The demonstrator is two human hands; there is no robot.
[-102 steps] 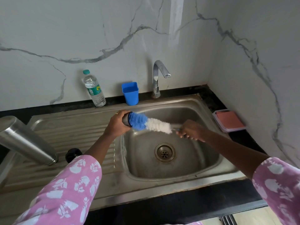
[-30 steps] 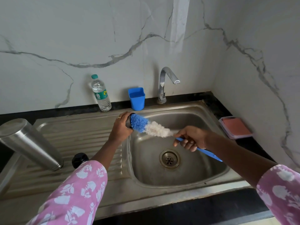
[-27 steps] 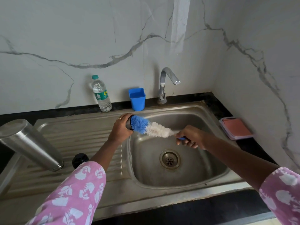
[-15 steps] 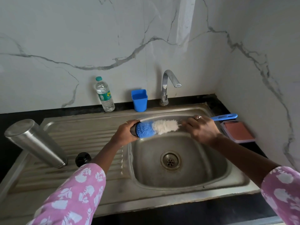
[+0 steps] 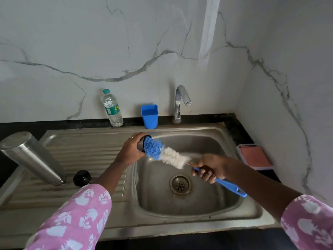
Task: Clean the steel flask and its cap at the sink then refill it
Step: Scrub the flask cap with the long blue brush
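So the left hand (image 5: 130, 153) has its fingers wrapped round the dark cap (image 5: 141, 144), holding it over the left edge of the sink (image 5: 198, 206) with the open side facing right. The right hand (image 5: 210, 167) is curled tight on the blue handle of the brush (image 5: 167, 155), and the blue bristle end is pushed right into the cap. The flask (image 5: 30, 157) stands mouth-down on the drainboard (image 5: 86, 147) way off to the left, with a small black lid (image 5: 82, 178) just beside it. Along the back wall there's a water bottle (image 5: 112, 109), a blue cup (image 5: 149, 116) and the tap (image 5: 180, 103). A pink sponge (image 5: 254, 156) sits in a tray on the right.
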